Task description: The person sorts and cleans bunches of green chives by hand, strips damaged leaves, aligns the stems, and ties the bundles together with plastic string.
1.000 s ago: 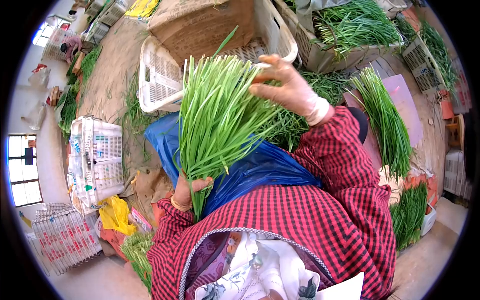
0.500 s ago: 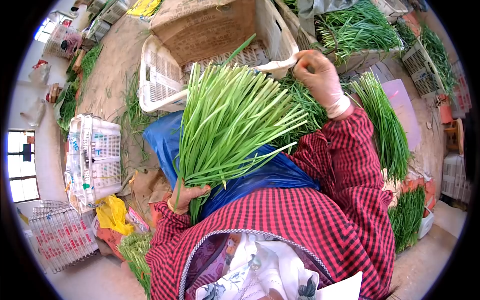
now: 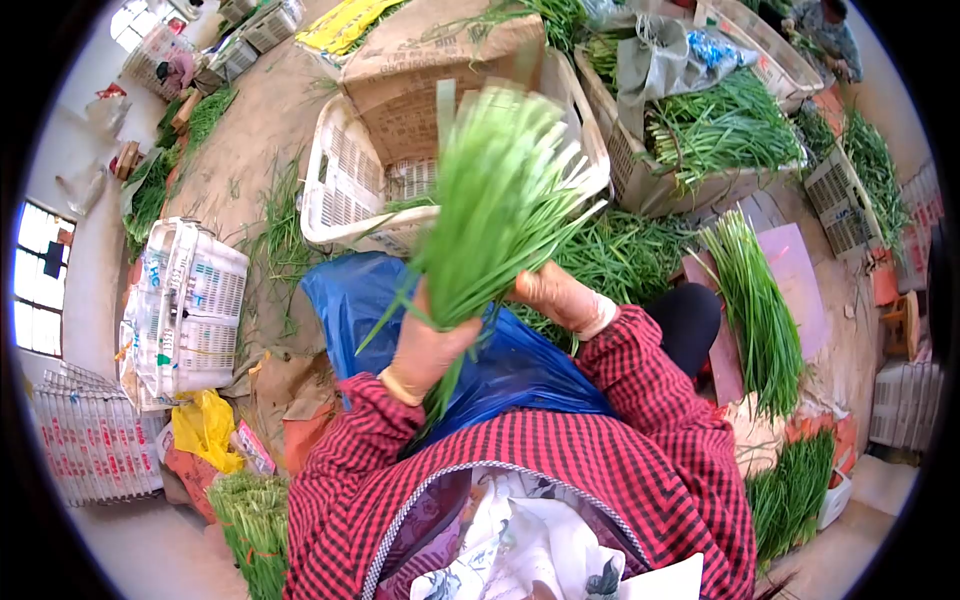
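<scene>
The left hand (image 3: pixel 428 352) has its fingers wrapped round the lower part of a bunch of green stalks (image 3: pixel 505 190), blurred at the top and held above a blue plastic sheet (image 3: pixel 545 372), before a white crate (image 3: pixel 342 170). The right hand (image 3: pixel 566 298) is against the bunch's right side; whether its fingers pinch any stalks, I cannot tell. Another bundle (image 3: pixel 757 310) lies on a pink board (image 3: pixel 797 280).

There are two working hands, one left hand (image 3: pixel 430 350) and one right hand (image 3: pixel 563 298), and one bunch of green stalks (image 3: pixel 495 190) with them. One second bunch (image 3: pixel 757 315) lies rightward. Straight ahead is one white crate (image 3: pixel 345 170); elsewhere, one blue plastic sheet (image 3: pixel 545 375), two windows (image 3: pixel 38 285) and two other people (image 3: pixel 832 38).
</scene>
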### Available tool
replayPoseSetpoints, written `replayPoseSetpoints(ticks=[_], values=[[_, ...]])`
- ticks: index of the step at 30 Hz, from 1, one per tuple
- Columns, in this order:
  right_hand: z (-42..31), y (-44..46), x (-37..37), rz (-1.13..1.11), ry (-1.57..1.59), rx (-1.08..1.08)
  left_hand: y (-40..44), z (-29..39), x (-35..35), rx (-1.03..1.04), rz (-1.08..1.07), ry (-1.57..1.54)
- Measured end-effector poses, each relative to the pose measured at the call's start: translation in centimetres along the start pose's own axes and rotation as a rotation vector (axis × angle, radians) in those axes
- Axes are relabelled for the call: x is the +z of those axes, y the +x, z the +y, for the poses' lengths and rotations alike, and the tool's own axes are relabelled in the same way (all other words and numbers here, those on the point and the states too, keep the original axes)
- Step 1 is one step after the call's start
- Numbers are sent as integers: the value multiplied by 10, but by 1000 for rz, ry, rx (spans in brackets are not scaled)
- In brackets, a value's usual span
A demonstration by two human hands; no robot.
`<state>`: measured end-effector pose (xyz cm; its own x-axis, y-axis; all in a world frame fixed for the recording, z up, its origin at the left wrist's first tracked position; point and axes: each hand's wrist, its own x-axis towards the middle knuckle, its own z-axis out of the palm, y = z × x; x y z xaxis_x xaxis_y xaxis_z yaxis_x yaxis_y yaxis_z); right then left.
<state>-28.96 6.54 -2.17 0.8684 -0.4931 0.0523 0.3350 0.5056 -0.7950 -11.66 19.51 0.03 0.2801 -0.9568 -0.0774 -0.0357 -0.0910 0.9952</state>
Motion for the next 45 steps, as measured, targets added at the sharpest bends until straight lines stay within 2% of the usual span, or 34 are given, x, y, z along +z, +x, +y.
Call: replayPoseSetpoints(ticks=[1, 2, 3, 5, 6, 7, 9, 10, 11, 13, 14, 15, 17, 19, 20, 21, 23, 24, 25, 27, 30, 32, 35, 36, 37, 39, 40, 43, 45], values=[[2, 9, -1, -7, 140, -35, 10, -1, 11, 166, 8, 272], [1, 13, -3, 67, 132, -55, 17, 0, 22, 330, 19, 545], [-1, 16, -7, 143, 123, -77, 21, 3, 35, 345, 27, 538], [-8, 19, -17, 239, 64, -114, 29, 13, 59, 206, -69, 687], [-17, 15, -17, 297, 90, -139, 28, 28, 68, 278, -82, 675], [-25, 11, -21, 373, 100, -143, 31, 35, 73, 182, -222, 756], [-39, -10, -43, 463, 152, -75, 37, 28, 81, 473, -286, 595], [-56, -22, -37, 558, 187, -50, 35, 32, 80, 399, -379, 501], [-69, -39, -44, 522, 175, -9, 40, 33, 74, 405, -376, 490], [-88, -67, -51, 583, 118, 14, 52, 31, 53, 185, -730, 227], [-99, -81, -56, 518, 95, 40, 55, 27, 41, -56, -684, -52], [-108, -92, -58, 455, 77, 69, 66, 6, 28, -147, -577, -228], [-112, -108, -79, 318, -24, 178, 83, -10, 13, -213, -412, -603], [-114, -98, -52, 149, -31, 108, 88, -16, 17, -170, -443, -743], [-116, -96, -31, 202, 22, 173, 89, -17, 18, -127, -477, -873], [-102, -99, -47, 170, -52, 255, 88, -7, 26, -127, -465, -880], [-88, -78, -15, 217, -418, 269, 83, 21, 44, 62, -545, -863], [-69, -71, -8, 221, -560, 254, 80, 11, 38, -57, -486, -750], [-54, -68, -1, 222, -702, 237, 77, 4, 34, -63, -474, -752], [-50, -66, 12, 304, -1118, 367, 77, -5, 28, -78, -419, -734], [-52, -64, 26, 240, -1223, 298, 73, -10, 17, -71, -361, -811], [-53, -60, 23, 111, -702, 192, 70, -7, 14, -23, -394, -842], [-66, -44, 20, 231, -519, 201, 71, -2, 14, -15, -467, -874], [-59, -35, 15, 269, -624, 102, 72, -5, 13, -61, -463, -866], [-56, -35, 14, 271, -626, 102, 70, -7, 10, -112, -456, -834], [-50, -30, 20, 346, -1272, 57, 71, -7, 16, -19, -406, -885], [-50, -30, 26, 348, -1438, -32, 73, -6, 16, -20, -403, -888], [-44, -27, 41, 313, -1610, 20, 73, 1, 15, 67, -375, -973], [-42, -26, 50, 215, -1682, 70, 72, 7, 18, 33, -294, -811]])
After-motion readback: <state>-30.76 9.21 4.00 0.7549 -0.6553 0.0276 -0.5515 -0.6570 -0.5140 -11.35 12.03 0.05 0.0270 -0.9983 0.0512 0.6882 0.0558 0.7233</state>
